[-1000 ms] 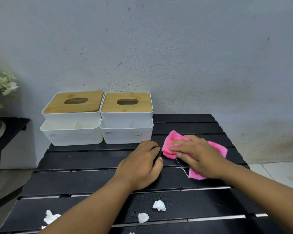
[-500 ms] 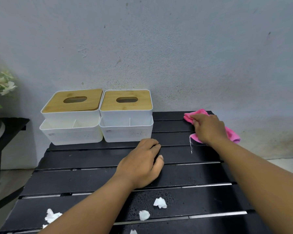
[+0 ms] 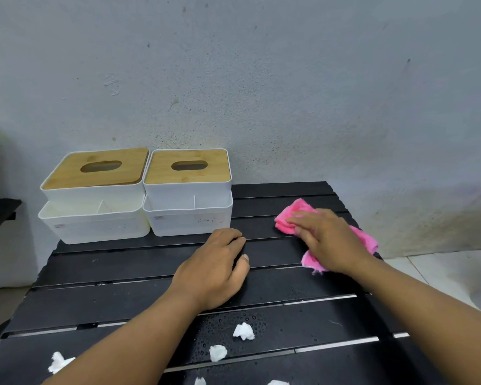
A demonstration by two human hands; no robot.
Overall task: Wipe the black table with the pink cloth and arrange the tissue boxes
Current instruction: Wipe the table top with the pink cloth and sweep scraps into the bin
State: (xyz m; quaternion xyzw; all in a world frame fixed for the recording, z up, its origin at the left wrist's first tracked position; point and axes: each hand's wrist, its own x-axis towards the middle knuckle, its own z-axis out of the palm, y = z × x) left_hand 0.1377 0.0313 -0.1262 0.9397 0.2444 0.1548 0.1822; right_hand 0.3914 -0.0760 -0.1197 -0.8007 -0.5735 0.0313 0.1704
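Two tissue boxes (image 3: 95, 223), touching, sit back-left on the black worktop (image 3: 128, 298); likely light and rigid, best gripped by the side walls. The left hand (image 3: 214, 269) rests mid-worktop, loosely curled, empty. Farther right, the right hand (image 3: 328, 240) presses flat-fingered on the soft, limp pink cloth (image 3: 285, 222).

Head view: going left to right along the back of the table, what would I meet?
First the left tissue box → right tissue box → pink cloth, pressed flat under the right hand.
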